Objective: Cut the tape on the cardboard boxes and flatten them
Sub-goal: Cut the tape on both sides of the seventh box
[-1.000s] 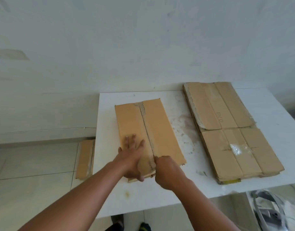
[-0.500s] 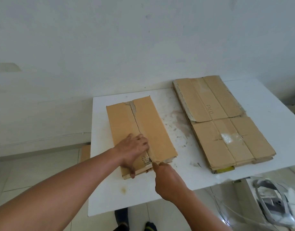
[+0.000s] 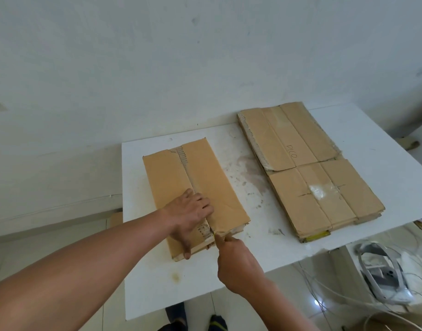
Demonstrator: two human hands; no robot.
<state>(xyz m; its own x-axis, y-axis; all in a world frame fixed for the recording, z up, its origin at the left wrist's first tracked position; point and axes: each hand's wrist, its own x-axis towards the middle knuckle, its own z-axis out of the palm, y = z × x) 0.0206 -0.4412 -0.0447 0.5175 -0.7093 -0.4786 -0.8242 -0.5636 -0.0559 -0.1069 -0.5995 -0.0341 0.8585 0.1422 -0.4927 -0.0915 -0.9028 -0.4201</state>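
One taped brown box [image 3: 219, 187] lies on the counter's [image 3: 264, 223] left side, beside a stack of flattened boxes [image 3: 307, 168]. Left grip [image 3: 190, 211] presses it flat, fingers released; right grip [image 3: 236, 261] is clenched on a thin blade [image 3: 212, 232] at the near seam. Light, stiff, scuffed cardboard, likely best steadied beside the cut.
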